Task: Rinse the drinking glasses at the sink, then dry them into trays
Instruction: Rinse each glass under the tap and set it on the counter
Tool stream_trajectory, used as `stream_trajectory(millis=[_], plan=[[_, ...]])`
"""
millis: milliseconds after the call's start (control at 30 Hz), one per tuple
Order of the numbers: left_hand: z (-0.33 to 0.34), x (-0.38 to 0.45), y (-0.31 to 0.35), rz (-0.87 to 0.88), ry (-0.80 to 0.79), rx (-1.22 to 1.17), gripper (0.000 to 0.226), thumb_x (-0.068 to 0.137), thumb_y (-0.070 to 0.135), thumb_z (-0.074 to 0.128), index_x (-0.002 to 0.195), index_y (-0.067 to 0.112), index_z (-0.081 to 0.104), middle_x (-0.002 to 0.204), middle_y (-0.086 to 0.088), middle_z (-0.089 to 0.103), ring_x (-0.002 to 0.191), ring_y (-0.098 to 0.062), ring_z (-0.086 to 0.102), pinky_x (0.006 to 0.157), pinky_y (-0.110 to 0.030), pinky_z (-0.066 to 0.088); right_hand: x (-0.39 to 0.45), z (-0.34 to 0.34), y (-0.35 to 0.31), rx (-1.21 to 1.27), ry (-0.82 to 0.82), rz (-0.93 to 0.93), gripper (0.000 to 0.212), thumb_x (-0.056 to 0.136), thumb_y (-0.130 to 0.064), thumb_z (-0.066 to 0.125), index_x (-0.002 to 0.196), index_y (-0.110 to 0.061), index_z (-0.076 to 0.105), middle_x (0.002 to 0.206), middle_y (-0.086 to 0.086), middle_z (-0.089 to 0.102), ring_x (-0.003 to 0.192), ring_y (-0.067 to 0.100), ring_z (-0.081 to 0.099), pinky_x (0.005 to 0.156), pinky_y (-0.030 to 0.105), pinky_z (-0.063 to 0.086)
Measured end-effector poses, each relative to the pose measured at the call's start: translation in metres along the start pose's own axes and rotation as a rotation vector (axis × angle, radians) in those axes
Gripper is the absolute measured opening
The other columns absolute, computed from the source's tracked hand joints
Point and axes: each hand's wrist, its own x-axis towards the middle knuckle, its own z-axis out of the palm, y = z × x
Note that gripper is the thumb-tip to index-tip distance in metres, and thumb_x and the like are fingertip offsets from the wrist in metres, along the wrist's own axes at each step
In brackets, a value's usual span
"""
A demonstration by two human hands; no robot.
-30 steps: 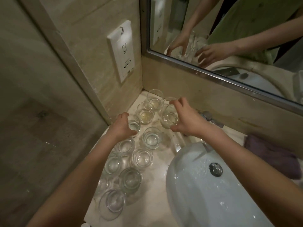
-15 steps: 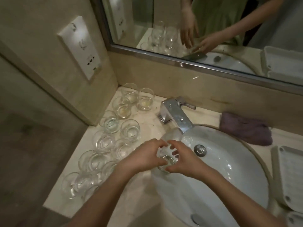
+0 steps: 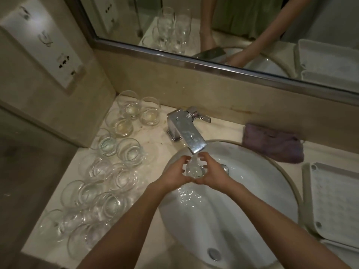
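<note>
My left hand (image 3: 175, 174) and right hand (image 3: 211, 172) cup the glass (image 3: 193, 168) under the faucet (image 3: 187, 133), fingers curled round it, its outline blurred by running water.

The glasses (image 3: 128, 152) are clear, smooth glass. The tap (image 3: 186, 133) is shiny metal with water spots. The sink (image 3: 252, 191) is glossy white ceramic. The purple cloth (image 3: 274, 144) looks soft and matt.

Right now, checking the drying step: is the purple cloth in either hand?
No, the purple cloth lies on the counter; both hands hold the glass.
</note>
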Motion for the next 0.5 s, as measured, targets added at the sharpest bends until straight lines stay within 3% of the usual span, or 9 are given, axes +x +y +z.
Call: stream_trajectory(millis=[133,233,333,400,500], plan=[[0.004,0.006,-0.005,-0.029,0.021,-0.091,0.066,0.073,0.008,0.081,0.129,0.012,0.047,0.122,-0.002,0.055,0.104,-0.018,0.061,0.088,-0.035,0.054,0.008,-0.003,0.000,-0.039,-0.038,-0.014,0.088,0.066,-0.018,0.087,0.136,-0.018,0.034,0.122,0.002,0.049,0.110,0.018,0.053,0.077,0.026,0.049],[0.003,0.005,-0.012,-0.104,0.045,-0.207,0.059,0.073,0.000,0.079,0.121,0.014,0.048,0.115,-0.006,0.054,0.093,-0.013,0.058,0.072,-0.011,0.050,0.013,-0.009,-0.005,-0.109,-0.109,0.024,0.089,0.067,-0.024,0.086,0.134,-0.018,0.029,0.121,0.000,0.049,0.099,0.018,0.057,0.070,0.022,0.048],[-0.001,0.002,-0.010,-0.102,0.043,-0.151,0.063,0.077,0.009,0.079,0.133,0.015,0.049,0.116,-0.001,0.056,0.105,-0.011,0.055,0.068,-0.004,0.042,0.015,-0.017,-0.003,-0.085,-0.148,0.063,0.077,0.065,-0.024,0.087,0.123,-0.016,0.036,0.118,-0.003,0.050,0.083,0.011,0.054,0.058,0.011,0.039],[-0.001,0.001,-0.005,-0.062,0.027,-0.059,0.064,0.080,0.013,0.077,0.137,0.020,0.048,0.114,0.004,0.053,0.100,-0.007,0.053,0.073,-0.008,0.040,0.012,-0.018,0.002,0.019,-0.148,0.094,0.075,0.063,-0.020,0.089,0.119,-0.018,0.039,0.117,-0.005,0.052,0.079,0.008,0.053,0.062,0.015,0.041],[-0.001,0.001,-0.003,-0.046,0.023,-0.047,0.065,0.080,0.011,0.075,0.138,0.023,0.048,0.116,0.004,0.053,0.088,-0.004,0.057,0.074,-0.010,0.042,0.002,-0.009,0.009,0.150,-0.064,0.116,0.076,0.062,-0.017,0.090,0.117,-0.019,0.038,0.114,-0.010,0.051,0.089,0.010,0.054,0.076,0.025,0.049]])
